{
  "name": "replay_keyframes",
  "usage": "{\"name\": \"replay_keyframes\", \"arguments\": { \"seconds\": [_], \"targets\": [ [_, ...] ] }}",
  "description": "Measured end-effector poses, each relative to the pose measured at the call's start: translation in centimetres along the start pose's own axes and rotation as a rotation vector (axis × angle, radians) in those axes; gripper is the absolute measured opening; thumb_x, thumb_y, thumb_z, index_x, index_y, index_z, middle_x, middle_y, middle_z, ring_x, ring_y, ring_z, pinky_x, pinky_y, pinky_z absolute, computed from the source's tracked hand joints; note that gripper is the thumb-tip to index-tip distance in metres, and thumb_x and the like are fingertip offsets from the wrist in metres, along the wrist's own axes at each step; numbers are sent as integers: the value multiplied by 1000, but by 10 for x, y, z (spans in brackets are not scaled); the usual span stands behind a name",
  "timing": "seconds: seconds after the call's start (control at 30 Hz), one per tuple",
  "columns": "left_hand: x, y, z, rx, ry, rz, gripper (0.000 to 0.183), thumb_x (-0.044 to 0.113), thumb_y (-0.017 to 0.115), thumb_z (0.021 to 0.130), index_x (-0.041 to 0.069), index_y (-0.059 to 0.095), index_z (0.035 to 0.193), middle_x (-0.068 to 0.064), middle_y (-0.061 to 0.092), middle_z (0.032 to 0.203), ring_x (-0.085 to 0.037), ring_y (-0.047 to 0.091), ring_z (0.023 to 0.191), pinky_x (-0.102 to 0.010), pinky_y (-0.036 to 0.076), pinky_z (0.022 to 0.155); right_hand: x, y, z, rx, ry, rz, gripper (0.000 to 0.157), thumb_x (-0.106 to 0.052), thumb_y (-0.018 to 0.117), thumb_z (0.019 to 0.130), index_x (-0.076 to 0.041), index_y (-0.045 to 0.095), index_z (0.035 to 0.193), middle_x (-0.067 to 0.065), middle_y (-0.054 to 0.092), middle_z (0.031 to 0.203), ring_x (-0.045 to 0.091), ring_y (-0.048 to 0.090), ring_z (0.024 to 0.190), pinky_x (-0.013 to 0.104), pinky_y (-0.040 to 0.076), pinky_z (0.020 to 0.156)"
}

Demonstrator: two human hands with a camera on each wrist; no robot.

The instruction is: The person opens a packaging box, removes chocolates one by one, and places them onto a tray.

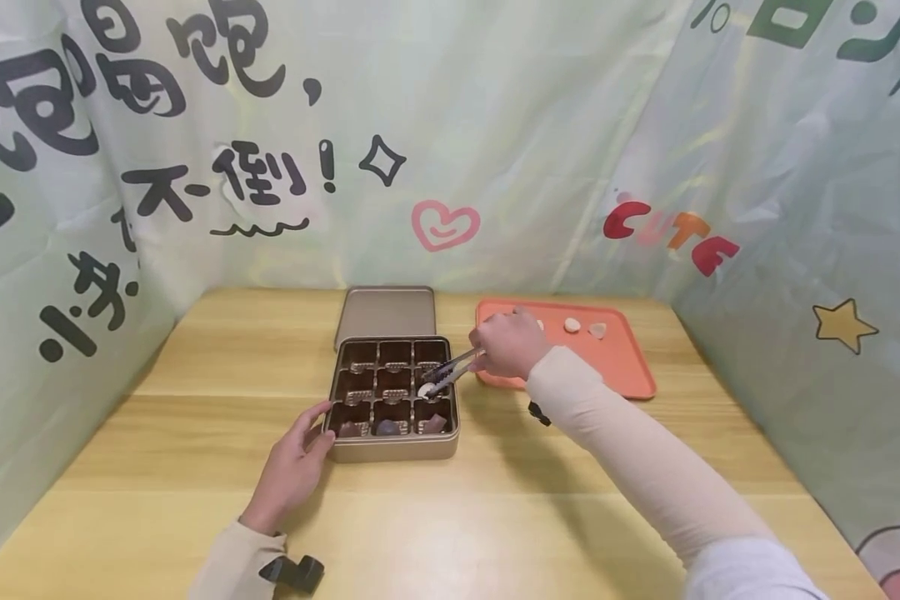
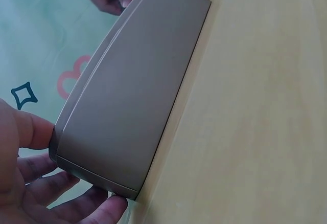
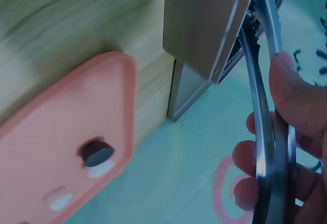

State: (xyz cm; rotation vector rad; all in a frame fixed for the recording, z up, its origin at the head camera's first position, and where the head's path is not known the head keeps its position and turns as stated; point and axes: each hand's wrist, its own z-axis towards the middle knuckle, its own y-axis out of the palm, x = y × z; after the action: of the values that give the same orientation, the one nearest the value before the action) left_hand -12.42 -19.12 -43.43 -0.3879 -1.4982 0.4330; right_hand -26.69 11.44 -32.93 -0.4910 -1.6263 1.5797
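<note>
On the desk (image 1: 195,467), a metal box (image 1: 393,451) with nine dark compartments stands left of a coral tray (image 1: 630,367), with a flat lid (image 1: 390,312) just behind it. Four compartments show a piece: the front row has a reddish-brown one (image 1: 351,429) at left, a bluish-purple one (image 1: 387,427) in the middle and a second reddish-brown one (image 1: 433,424) at right, and a white piece (image 1: 425,389) lies at the right of the middle row. I can make out none in the other five, so under half look filled. Left on the tray are a white oval (image 1: 572,325), a paler piece (image 1: 597,331) and, in the right wrist view, a dark round piece (image 3: 97,153). The right hand (image 1: 513,342) has its fingers closed round metal tongs (image 3: 263,147), tips at the white piece; whether they pinch it I cannot tell. The left hand (image 1: 292,467) rests relaxed fingers against the box's near left corner.
</note>
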Motion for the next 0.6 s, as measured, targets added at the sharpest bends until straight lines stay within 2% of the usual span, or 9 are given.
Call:
{"name": "replay_keyframes", "arguments": {
  "seconds": [0.13,0.27,0.43,0.6],
  "targets": [
    [2,0,2,2,0,-12,46,17,46,103,12,36,148,-19,31,153,-39,44,131,-56,33,108,-15,-8,7,-5,-1,-146,35,-58,78,72,-24,71,79,-8,66,71,13,60,64,36,48,67],
    [2,-1,2,2,-10,-21,46,15,46,103,11,37,148,-20,32,153,-39,43,131,-56,33,108,-31,-14,16,-25,-23,-250,35,-57,79,70,-24,71,79,-6,68,74,16,62,68,39,48,74],
    [3,-1,3,-1,-14,-26,46,15,47,103,12,37,148,-19,30,154,-40,42,132,-57,33,109,-42,-12,22,-4,-61,-323,27,-48,81,72,-24,69,72,-5,67,69,17,58,60,37,45,68],
    [2,-1,3,3,-17,-15,46,16,47,103,12,37,148,-19,30,154,-40,42,131,-57,32,108,-42,-8,23,34,-66,-361,27,-50,79,74,-25,69,71,-5,65,64,16,57,55,36,46,64]
  ]
}}
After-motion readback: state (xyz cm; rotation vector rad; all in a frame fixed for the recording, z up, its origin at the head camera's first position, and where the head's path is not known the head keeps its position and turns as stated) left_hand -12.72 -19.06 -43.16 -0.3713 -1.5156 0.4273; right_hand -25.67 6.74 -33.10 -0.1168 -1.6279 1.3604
